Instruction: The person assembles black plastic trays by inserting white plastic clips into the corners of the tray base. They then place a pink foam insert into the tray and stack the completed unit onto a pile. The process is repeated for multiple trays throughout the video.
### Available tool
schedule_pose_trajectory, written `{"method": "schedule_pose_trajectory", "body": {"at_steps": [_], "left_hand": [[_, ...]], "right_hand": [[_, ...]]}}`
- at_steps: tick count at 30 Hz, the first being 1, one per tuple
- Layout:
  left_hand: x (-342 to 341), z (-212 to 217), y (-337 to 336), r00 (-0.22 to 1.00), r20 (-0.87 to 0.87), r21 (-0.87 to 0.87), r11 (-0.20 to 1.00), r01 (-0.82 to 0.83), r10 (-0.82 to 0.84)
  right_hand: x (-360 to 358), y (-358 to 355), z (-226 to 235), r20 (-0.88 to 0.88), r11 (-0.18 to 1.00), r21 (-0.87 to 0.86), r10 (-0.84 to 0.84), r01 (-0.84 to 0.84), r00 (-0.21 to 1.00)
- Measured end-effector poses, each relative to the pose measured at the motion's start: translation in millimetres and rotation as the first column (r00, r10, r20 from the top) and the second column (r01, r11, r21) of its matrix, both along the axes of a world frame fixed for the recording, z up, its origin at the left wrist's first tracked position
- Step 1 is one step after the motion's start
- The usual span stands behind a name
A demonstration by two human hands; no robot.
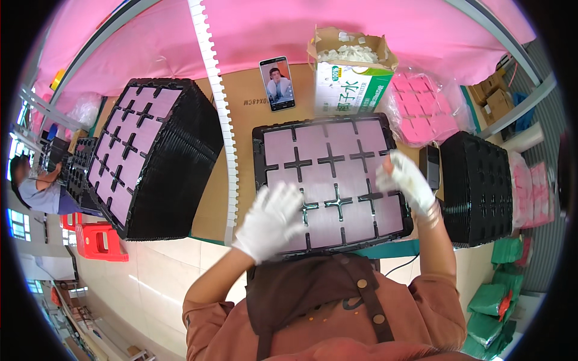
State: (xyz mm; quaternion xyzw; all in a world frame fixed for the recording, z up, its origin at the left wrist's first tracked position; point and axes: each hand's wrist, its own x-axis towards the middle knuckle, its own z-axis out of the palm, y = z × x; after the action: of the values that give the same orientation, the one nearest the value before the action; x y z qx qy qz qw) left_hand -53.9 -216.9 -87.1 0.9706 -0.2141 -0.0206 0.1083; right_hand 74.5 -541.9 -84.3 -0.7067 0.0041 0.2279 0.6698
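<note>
A black plastic tray (260, 157) lies in front of me, its compartments filled with pale lilac pads (313, 135) between black cross-shaped dividers. My left hand (272, 221), in a white glove, is spread flat over the tray's near left part, fingers stretched and slightly blurred. Over the tray's right edge is my right hand (409, 182), also gloved, with its fingers curled in and the bare thumb tip showing. Whatever those fingers may hold is hidden. To the left rises a tall stack of black trays (174, 162), the top one filled with lilac pads.
A lit phone (277, 84) stands behind the tray, beside a carton (346, 90) of white scraps. Bagged pink pads (421, 108), a small black device (429, 165) and more black trays (475, 189) are at right. A white toothed strip (218, 99) crosses the table. A co-worker (39, 183) sits far left.
</note>
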Motion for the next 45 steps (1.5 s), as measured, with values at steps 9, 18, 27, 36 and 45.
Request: {"method": "schedule_pose_trajectory", "body": {"at_steps": [9,18,27,36,45], "left_hand": [[-82.5,-19.3,26.4,0.952,-0.115,-0.553,0.777,-0.299,0.284],[-35.8,-76.2,15.7,0.560,-0.393,-0.538,0.311,-0.783,0.729],[-87.5,27.1,19.2,0.778,-0.389,-0.921,-0.211,-0.327,0.493],[-106.0,133.8,186.0,0.381,-0.097,-0.994,-0.069,-0.088,0.919],[-105.5,85.0,308.0,0.381,-0.412,-0.894,-0.287,-0.344,0.828]], "right_hand": [[-89.1,-51.1,-38.0,0.578,0.644,-0.560,-0.148,0.522,0.803],[-70.6,-67.1,-100.1,0.584,0.585,-0.607,-0.130,0.538,0.801],[-103.1,-36.2,10.0,0.508,0.901,0.063,-0.400,0.430,0.763],[-109.9,37.5,8.8,0.456,0.982,-0.182,0.031,0.059,0.889],[-116.4,61.9,-11.3,0.460,0.940,-0.318,0.270,-0.127,0.846]]}}
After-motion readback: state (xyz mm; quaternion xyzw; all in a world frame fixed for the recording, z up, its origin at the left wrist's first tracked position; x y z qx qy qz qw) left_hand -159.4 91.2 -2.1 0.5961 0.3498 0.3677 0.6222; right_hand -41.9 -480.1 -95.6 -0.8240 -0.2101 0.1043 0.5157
